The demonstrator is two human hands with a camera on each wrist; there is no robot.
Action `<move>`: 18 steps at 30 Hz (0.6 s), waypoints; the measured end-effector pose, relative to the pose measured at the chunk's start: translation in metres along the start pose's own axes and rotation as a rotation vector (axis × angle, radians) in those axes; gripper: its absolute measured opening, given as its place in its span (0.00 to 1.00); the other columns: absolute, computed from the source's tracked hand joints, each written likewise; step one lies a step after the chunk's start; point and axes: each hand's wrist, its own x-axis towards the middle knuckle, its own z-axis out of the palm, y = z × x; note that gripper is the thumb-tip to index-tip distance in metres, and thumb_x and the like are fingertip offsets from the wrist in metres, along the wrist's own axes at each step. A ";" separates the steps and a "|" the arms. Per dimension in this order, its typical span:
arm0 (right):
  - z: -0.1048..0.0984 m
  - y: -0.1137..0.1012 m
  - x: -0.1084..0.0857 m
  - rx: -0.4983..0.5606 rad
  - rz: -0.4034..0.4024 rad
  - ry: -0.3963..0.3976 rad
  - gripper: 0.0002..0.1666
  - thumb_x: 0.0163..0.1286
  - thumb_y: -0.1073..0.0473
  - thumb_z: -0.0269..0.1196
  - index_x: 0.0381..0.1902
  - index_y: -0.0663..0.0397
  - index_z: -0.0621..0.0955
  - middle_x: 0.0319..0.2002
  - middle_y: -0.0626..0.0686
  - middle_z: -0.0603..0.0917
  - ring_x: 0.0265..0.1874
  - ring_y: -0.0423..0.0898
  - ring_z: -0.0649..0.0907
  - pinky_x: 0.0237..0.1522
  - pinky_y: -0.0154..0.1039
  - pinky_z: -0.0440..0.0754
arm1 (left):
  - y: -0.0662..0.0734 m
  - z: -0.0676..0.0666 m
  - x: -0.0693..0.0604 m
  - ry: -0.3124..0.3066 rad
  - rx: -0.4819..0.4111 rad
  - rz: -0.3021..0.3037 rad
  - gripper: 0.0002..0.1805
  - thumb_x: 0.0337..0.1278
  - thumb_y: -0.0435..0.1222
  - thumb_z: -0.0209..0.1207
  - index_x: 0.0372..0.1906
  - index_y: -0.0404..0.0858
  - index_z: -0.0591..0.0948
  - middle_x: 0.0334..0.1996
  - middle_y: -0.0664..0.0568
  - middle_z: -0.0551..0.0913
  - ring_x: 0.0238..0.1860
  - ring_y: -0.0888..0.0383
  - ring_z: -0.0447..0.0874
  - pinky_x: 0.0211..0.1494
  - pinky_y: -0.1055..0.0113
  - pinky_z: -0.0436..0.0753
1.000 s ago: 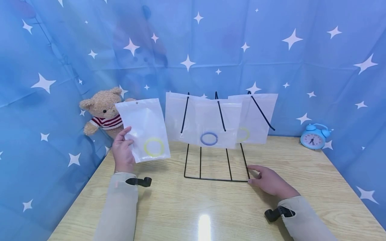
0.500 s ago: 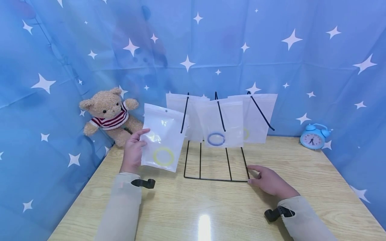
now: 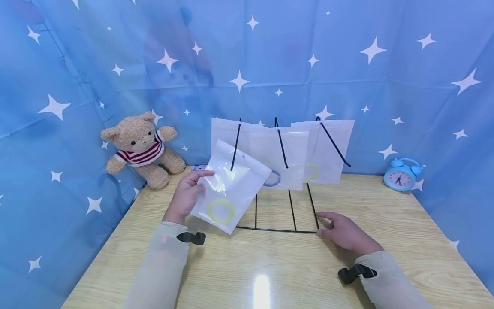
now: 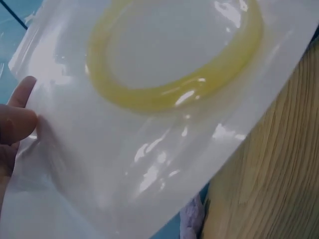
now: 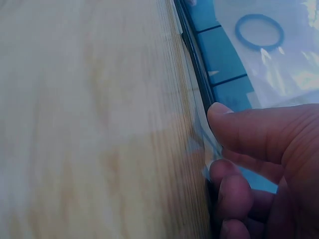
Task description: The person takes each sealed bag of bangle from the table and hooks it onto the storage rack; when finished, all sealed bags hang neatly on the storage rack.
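My left hand pinches the left edge of a white zip bag between thumb and fingers. The bag tilts, and a yellow ring shows through its lower part. Its top overlaps the left prong of a black wire rack; the prong's end shows in front of the bag, left of its punched hole. With thumb and fingers my right hand grips the rack's base wire at its front right corner. Other bags hang from the prongs; the middle bag holds a blue ring.
Behind the left arm sits a teddy bear in a striped shirt. A blue alarm clock stands at the back right of the wooden table. A small purple thing shows beside the bear. A starry blue curtain surrounds the table.
My left hand has carried the yellow-ring bag rightward and slightly down to the left prong, and the bag has tilted clockwise. The hanging bags swayed a little. My right hand stays on the rack.
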 end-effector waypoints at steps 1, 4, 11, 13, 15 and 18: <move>0.000 0.000 0.000 0.000 0.001 0.000 0.40 0.73 0.47 0.70 0.77 0.55 0.73 0.55 0.63 0.84 0.51 0.55 0.83 0.47 0.53 0.83 | 0.001 0.002 -0.001 -0.026 0.022 0.008 0.28 0.60 0.18 0.47 0.65 0.27 0.79 0.72 0.43 0.74 0.56 0.60 0.76 0.44 0.73 0.80; 0.000 0.001 0.001 0.003 0.002 -0.004 0.40 0.73 0.46 0.70 0.77 0.55 0.73 0.56 0.64 0.84 0.53 0.56 0.83 0.48 0.54 0.83 | 0.002 0.008 -0.002 -0.111 0.062 0.040 0.27 0.61 0.19 0.46 0.64 0.27 0.80 0.69 0.38 0.75 0.52 0.57 0.79 0.48 0.70 0.81; 0.000 0.000 0.000 -0.001 0.003 -0.003 0.40 0.72 0.47 0.70 0.76 0.56 0.73 0.55 0.65 0.84 0.53 0.58 0.83 0.48 0.55 0.84 | 0.005 0.022 -0.005 -0.243 0.098 0.090 0.26 0.61 0.19 0.46 0.62 0.27 0.82 0.66 0.40 0.79 0.52 0.58 0.83 0.49 0.69 0.84; 0.000 -0.001 0.000 0.003 0.006 -0.002 0.40 0.72 0.47 0.70 0.76 0.55 0.73 0.56 0.65 0.84 0.53 0.57 0.83 0.48 0.55 0.84 | 0.008 0.026 -0.007 -0.263 0.102 0.088 0.25 0.62 0.19 0.46 0.62 0.27 0.82 0.68 0.40 0.78 0.52 0.59 0.83 0.49 0.69 0.84; 0.000 -0.002 0.000 0.005 0.003 -0.002 0.40 0.73 0.48 0.70 0.76 0.56 0.73 0.57 0.66 0.83 0.53 0.58 0.83 0.48 0.54 0.84 | 0.012 0.029 -0.009 -0.290 0.085 0.088 0.25 0.63 0.20 0.46 0.63 0.26 0.81 0.69 0.38 0.77 0.52 0.60 0.84 0.49 0.68 0.85; -0.001 -0.003 -0.001 0.006 0.001 -0.001 0.39 0.73 0.49 0.70 0.76 0.56 0.73 0.57 0.67 0.83 0.53 0.59 0.83 0.48 0.55 0.84 | 0.018 0.034 -0.012 -0.321 0.065 0.105 0.25 0.64 0.20 0.46 0.63 0.25 0.80 0.69 0.36 0.77 0.51 0.61 0.85 0.49 0.68 0.86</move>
